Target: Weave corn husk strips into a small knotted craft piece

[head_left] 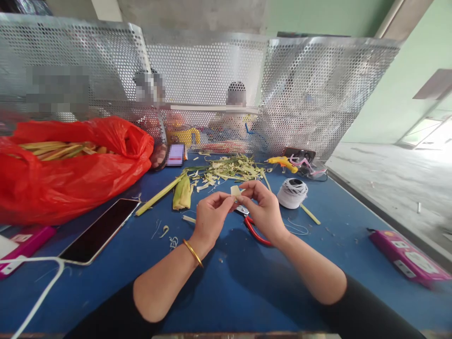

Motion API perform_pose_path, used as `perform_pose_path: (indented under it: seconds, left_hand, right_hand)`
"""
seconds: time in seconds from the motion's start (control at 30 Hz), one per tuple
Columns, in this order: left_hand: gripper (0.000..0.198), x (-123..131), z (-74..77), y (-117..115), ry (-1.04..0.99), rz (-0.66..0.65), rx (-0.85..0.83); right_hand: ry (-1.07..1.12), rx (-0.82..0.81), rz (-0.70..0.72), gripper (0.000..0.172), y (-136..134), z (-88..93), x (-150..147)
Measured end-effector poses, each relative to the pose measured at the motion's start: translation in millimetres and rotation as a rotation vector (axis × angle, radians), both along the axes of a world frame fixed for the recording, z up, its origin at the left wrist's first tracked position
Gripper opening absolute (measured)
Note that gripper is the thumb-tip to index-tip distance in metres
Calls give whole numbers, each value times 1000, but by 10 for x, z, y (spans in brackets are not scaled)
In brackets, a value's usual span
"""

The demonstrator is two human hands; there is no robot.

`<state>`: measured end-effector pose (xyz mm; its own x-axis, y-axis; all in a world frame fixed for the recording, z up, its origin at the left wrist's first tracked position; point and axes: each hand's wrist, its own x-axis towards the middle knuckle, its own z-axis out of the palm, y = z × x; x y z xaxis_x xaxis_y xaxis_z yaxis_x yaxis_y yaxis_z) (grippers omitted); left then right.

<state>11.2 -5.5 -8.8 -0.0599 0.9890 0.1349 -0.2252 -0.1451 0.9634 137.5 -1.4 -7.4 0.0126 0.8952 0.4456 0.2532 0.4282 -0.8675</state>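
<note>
My left hand [211, 214] and my right hand [262, 207] meet above the middle of the blue table [226, 282]. Both pinch a small pale yellow leaf strip [235, 190] between thumb and fingers. A gold bangle [192, 252] sits on my left wrist. Red-handled scissors [254, 229] lie on the table just under my right hand. A folded green-yellow leaf piece [182, 193] and a long green stalk [160, 194] lie just beyond my left hand.
A red plastic bag [67, 169] of leaf strips fills the left. A phone [100, 229] on a white cable lies front left. Leaf scraps [229, 168], a white thread spool [292, 192], a yellow glue gun [282, 163] and pink boxes [406, 256] surround. Perforated metal screen [212, 70] behind, people beyond it.
</note>
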Motion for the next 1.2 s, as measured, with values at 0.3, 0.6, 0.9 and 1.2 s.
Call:
perform_pose_path:
  seconds: [0.3, 0.6, 0.9, 1.2]
  left_hand:
    - [19, -30, 16, 27, -71, -23, -126]
    - [14, -44, 26, 35, -204, -79, -222]
    - [7, -25, 28, 32, -28, -14, -25]
    - [7, -41, -24, 16, 132, -23, 83]
  right_hand:
    - [-285, 255, -27, 5, 11, -36, 40]
    - [-285, 305, -3, 12, 0, 1, 27]
    - [19, 42, 15, 13, 18, -7, 9]
    - [16, -55, 65, 13, 61, -6, 43]
